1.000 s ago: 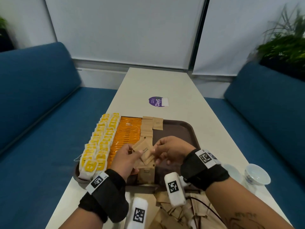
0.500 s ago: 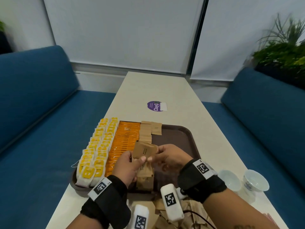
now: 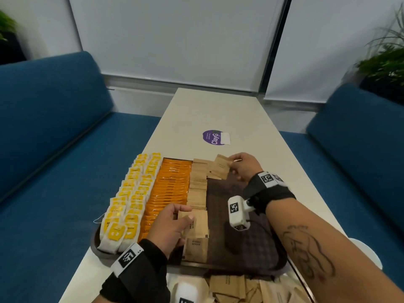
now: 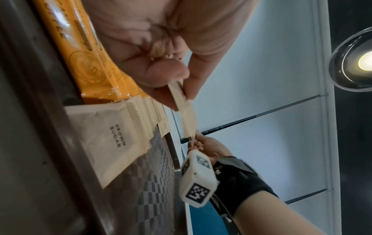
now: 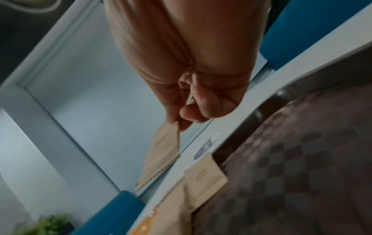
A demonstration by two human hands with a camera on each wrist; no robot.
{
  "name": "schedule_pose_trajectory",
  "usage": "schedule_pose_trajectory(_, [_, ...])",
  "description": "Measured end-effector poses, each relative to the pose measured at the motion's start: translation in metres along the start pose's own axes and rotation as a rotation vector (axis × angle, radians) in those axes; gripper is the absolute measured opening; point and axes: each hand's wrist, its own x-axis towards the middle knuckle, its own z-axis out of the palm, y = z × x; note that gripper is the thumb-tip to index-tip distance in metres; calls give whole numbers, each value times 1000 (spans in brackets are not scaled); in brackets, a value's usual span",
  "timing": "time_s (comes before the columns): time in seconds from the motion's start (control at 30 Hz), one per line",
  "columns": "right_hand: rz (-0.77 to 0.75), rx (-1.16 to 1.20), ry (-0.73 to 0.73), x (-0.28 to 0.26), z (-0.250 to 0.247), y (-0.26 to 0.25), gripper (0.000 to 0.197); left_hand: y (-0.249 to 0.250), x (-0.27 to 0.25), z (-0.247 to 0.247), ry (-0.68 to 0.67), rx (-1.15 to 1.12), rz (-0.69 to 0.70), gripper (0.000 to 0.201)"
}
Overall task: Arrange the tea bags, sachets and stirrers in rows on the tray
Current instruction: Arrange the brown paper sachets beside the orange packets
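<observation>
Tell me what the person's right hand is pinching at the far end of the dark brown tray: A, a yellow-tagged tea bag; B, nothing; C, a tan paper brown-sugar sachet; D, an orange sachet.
C: the right hand pinches a tan paper brown-sugar sachet by its corner, just above the far end of the dark brown tray.

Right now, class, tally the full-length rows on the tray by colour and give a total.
Yellow tea bag rows: 2
Orange sachet rows: 1
Brown sugar sachet rows: 1
Total: 4
</observation>
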Motion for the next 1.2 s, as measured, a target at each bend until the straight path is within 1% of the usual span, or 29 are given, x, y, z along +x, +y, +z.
schedule_pose_trajectory(0.07, [0, -123, 8, 15, 3, 7, 12, -1, 1, 0, 0, -14, -12, 11])
schedule_pose_trajectory(0.17, [3, -228, -29, 35, 15, 18, 23, -2, 2, -1, -3, -22, -33, 14])
schedule_pose_trajectory(0.37, [53, -256, -27, 56, 29, 22, 29, -2, 4, -5, 9, -48, -44, 16])
schedule_pose_trajectory(0.47, [65, -267, -39, 62, 31, 19, 28, -2, 3, -8, 17, -58, -47, 16])
schedule_pose_trajectory(0.53, [77, -305, -79, 64, 30, 17, 19, -3, 3, -9, 21, -57, -53, 16])
schedule_pose_trajectory(0.67, [117, -220, -152, 64, 24, 15, 11, -3, 3, -11, 19, -57, -61, 18])
schedule_pose_trajectory(0.83, [135, -197, -160, 63, 22, 14, 15, -3, 0, -9, -6, -80, -76, 21])
schedule_pose_trajectory(0.87, [143, -188, -164, 63, 22, 14, 17, -3, -1, -8, -13, -85, -79, 22])
schedule_pose_trajectory(0.97, [152, -158, -146, 58, 18, 9, 32, -1, -4, -7, -29, -113, -85, 25])
schedule_pose_trajectory(1.0, [146, -145, -132, 55, 17, 6, 34, 0, -5, -7, -35, -127, -86, 26])
schedule_pose_trajectory(1.07, [125, -117, -96, 44, 15, -4, 29, 2, -6, -8, -39, -155, -81, 27])
schedule_pose_trajectory(1.13, [89, -110, -80, 27, 12, -14, 16, 5, -9, -9, -41, -185, -74, 27])
schedule_pose_trajectory(1.2, [31, -107, -133, 5, 9, -21, 8, 8, -11, -9, -44, -222, -70, 26])
